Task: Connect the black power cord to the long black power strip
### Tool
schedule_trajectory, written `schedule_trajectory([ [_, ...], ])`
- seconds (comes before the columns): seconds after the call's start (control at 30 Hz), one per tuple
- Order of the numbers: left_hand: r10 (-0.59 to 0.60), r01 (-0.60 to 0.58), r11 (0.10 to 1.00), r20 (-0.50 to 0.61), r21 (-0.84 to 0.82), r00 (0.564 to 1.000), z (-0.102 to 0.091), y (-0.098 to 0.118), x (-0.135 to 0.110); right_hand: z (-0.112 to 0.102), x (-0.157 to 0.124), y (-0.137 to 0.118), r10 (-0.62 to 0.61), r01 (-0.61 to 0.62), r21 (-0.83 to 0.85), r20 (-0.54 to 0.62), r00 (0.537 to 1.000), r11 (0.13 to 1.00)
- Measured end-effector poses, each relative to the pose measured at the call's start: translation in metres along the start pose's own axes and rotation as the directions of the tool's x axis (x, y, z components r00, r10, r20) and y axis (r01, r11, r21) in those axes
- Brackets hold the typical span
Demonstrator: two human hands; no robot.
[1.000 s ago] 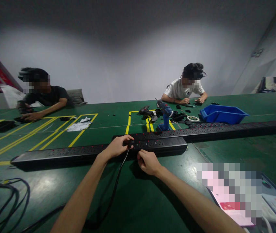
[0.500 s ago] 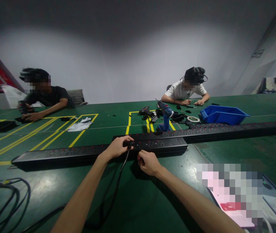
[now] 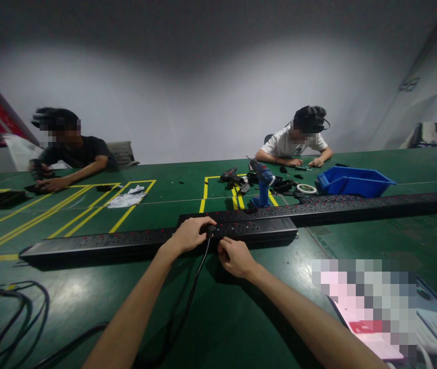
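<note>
A long black power strip (image 3: 118,242) with a row of sockets and small red marks lies across the green table before me. My left hand (image 3: 192,233) is closed on a black plug (image 3: 210,230) at the strip's top face; whether its pins are in a socket is hidden. From the plug a black cable (image 3: 194,287) runs down toward me. My right hand (image 3: 236,256) rests, fingers curled, against the strip's near side just right of the cable. What its fingers hold, if anything, I cannot make out.
Behind lies a second long power strip (image 3: 341,206). A blue cordless drill (image 3: 262,182) stands beyond it, near a blue bin (image 3: 357,182). Coiled black cable (image 3: 22,312) is at the left front, a blurred pink item (image 3: 372,338) at the right. Two people sit across the table.
My left hand has shifted slightly to the right along the strip with the plug, and the cable has swung with it. My right hand stays in place.
</note>
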State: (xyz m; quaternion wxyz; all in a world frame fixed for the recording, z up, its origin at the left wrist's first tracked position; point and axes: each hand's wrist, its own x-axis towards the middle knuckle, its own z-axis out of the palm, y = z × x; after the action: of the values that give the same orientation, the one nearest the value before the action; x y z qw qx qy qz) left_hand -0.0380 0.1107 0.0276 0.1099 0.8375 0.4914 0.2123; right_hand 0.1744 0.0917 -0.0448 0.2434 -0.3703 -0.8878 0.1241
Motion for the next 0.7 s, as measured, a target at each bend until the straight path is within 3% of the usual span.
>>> schedule_trajectory([
  [0.13, -0.010, 0.010, 1.000, -0.002, 0.018, 1.000, 0.001, 0.000, 0.001, 0.001, 0.000, 0.000, -0.007, 0.007, 0.000, -0.006, 1.000, 1.000],
  [0.53, -0.041, 0.025, 0.960, -0.054, -0.279, 0.998, 0.011, -0.021, 0.001, 0.000, -0.001, -0.001, 0.006, -0.006, 0.019, -0.014, 1.000, 1.000],
  [0.7, -0.050, 0.030, 0.950, -0.056, -0.312, 0.997, 0.015, -0.027, 0.001, 0.000, -0.001, -0.001, 0.013, -0.013, 0.020, -0.009, 1.000, 1.000],
])
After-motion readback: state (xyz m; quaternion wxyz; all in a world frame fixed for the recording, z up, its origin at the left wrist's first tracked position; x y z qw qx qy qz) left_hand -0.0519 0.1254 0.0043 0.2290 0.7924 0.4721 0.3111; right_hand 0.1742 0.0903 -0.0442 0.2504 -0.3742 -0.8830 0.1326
